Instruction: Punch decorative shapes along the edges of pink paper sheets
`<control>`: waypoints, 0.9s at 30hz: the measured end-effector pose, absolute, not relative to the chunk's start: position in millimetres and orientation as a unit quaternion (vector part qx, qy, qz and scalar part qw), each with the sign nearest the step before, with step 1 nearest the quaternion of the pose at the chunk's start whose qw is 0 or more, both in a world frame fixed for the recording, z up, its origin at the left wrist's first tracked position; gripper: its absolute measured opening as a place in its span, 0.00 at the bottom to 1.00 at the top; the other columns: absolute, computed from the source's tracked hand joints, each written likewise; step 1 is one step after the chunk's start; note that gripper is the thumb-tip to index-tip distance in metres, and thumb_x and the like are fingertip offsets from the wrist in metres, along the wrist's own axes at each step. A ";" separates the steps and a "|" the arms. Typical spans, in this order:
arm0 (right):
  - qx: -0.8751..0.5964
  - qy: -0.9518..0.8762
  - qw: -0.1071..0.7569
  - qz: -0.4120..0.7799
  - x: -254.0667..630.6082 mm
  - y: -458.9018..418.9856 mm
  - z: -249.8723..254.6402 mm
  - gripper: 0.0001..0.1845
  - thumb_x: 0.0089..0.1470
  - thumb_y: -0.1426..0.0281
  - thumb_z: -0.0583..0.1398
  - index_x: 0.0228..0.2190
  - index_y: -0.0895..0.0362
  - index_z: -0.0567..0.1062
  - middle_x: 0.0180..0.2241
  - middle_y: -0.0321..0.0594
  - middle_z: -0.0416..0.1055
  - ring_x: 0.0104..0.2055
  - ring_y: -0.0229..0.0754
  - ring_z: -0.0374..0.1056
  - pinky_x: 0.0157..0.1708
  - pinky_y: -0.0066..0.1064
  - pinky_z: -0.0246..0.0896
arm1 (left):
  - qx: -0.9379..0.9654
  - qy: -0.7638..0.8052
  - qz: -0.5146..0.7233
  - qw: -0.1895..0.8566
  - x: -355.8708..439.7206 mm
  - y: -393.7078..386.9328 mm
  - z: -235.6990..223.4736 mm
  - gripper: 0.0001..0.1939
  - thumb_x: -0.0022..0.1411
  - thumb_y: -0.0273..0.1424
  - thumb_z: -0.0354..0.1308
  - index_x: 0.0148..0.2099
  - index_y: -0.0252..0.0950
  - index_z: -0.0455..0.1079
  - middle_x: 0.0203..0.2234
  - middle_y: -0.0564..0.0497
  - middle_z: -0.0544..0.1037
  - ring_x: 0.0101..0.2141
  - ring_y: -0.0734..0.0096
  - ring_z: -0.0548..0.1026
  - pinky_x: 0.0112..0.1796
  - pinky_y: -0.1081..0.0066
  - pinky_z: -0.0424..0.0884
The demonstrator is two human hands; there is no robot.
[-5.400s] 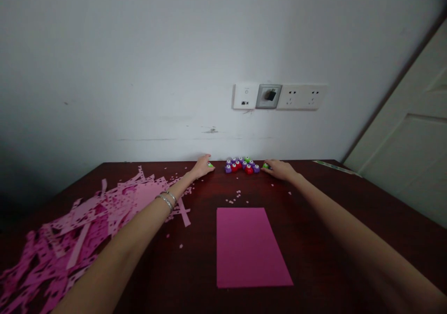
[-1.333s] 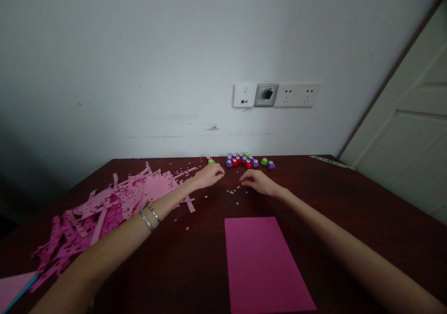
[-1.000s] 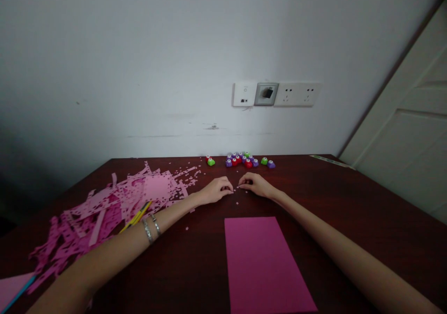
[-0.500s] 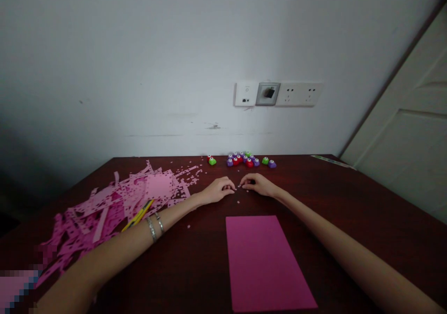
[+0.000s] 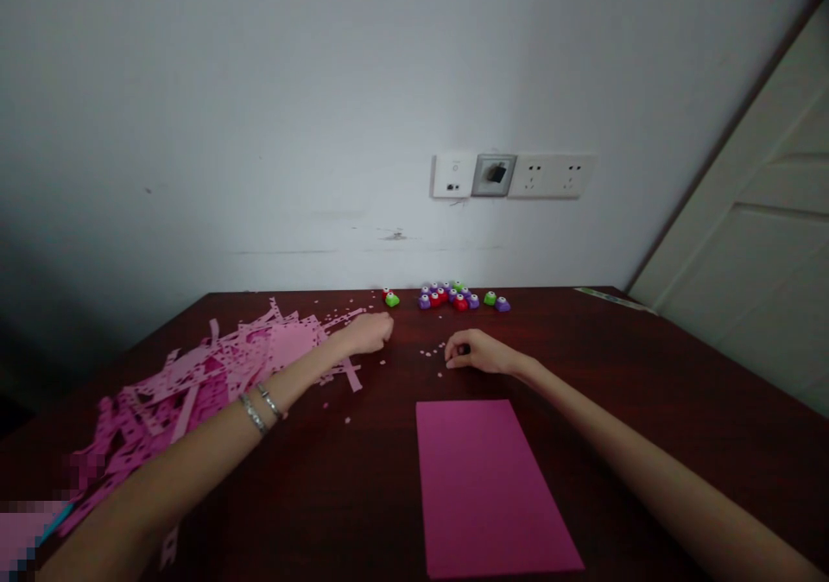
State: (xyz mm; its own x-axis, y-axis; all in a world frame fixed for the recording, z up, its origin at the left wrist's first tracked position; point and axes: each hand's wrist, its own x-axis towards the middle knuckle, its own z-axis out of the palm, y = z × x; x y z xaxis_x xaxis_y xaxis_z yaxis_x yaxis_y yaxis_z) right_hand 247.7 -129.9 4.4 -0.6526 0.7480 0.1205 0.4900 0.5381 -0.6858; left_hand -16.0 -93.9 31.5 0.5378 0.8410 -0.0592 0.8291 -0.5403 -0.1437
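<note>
My left hand [image 5: 372, 333] is closed, knuckles up, over the table beside the edge of the scrap paper; whatever its fingers hold is hidden. My right hand [image 5: 477, 351] rests on the tabletop with fingers curled and the thumb drawn in to them; I cannot make out anything between the tips. Just left of it lie several tiny pale pink paper cut-outs [image 5: 428, 354]. Nearer to me is a flat magenta sheet of paper or card [image 5: 492, 487], apart from both hands.
A heap of punched pink paper strips [image 5: 194, 375] covers the table's left side, with loose bits around it. Small red, green and purple craft punches [image 5: 446, 295] stand along the back by the wall. A thin patterned strip [image 5: 614, 299] lies back right. Sockets [image 5: 550, 174] are on the wall.
My left hand has moved left, away from the tiny cut-outs, toward the scrap heap, and its forearm now covers the yellow cutter. My right hand has shifted slightly toward me.
</note>
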 end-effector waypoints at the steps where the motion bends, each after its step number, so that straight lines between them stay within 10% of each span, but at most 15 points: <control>1: -0.360 -0.855 0.209 0.308 245.1 -133.1 3.7 0.10 0.45 0.64 0.61 0.27 0.59 0.74 0.26 0.36 0.69 0.28 0.36 0.63 0.28 0.26 0.56 | -0.850 -0.517 0.061 0.081 -28.6 -88.9 37.1 0.10 0.51 0.22 0.51 0.37 0.34 0.66 0.37 0.46 0.72 0.38 0.66 0.71 0.38 0.70 0.66; 11: -0.379 -0.889 0.198 0.163 168.9 -127.4 14.7 0.15 0.51 0.60 0.57 0.24 0.59 0.71 0.24 0.38 0.68 0.25 0.35 0.61 0.24 0.25 0.49 | -0.753 -0.633 0.033 0.173 -78.1 -92.7 77.7 0.14 0.56 0.22 0.44 0.44 0.34 0.62 0.38 0.42 0.72 0.41 0.61 0.70 0.39 0.66 0.66; 19: -0.333 -0.883 0.254 0.213 165.7 -127.2 21.9 0.19 0.45 0.84 0.50 0.38 0.61 0.72 0.34 0.43 0.72 0.34 0.37 0.66 0.34 0.27 0.59 | -0.765 -0.626 -0.029 0.150 -65.4 -121.1 73.5 0.24 0.55 0.20 0.44 0.54 0.36 0.53 0.43 0.42 0.70 0.43 0.61 0.69 0.37 0.66 0.66; 27: -0.326 -0.841 0.297 0.312 107.8 -143.9 11.6 0.25 0.43 0.84 0.52 0.46 0.60 0.66 0.41 0.45 0.68 0.31 0.35 0.66 0.32 0.29 0.64 | -0.782 -0.608 -0.117 0.067 -63.5 -136.7 86.0 0.13 0.57 0.26 0.44 0.41 0.38 0.67 0.41 0.49 0.71 0.40 0.65 0.70 0.37 0.68 0.65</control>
State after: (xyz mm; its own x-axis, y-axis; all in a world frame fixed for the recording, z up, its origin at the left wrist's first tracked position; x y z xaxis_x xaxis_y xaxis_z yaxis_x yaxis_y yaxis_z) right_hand 107.8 -143.9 11.6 -0.6106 0.7345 0.2963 0.3638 0.5924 -0.7188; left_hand -63.5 -136.7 86.0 0.2332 0.9356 0.2649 0.9671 -0.2516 0.0373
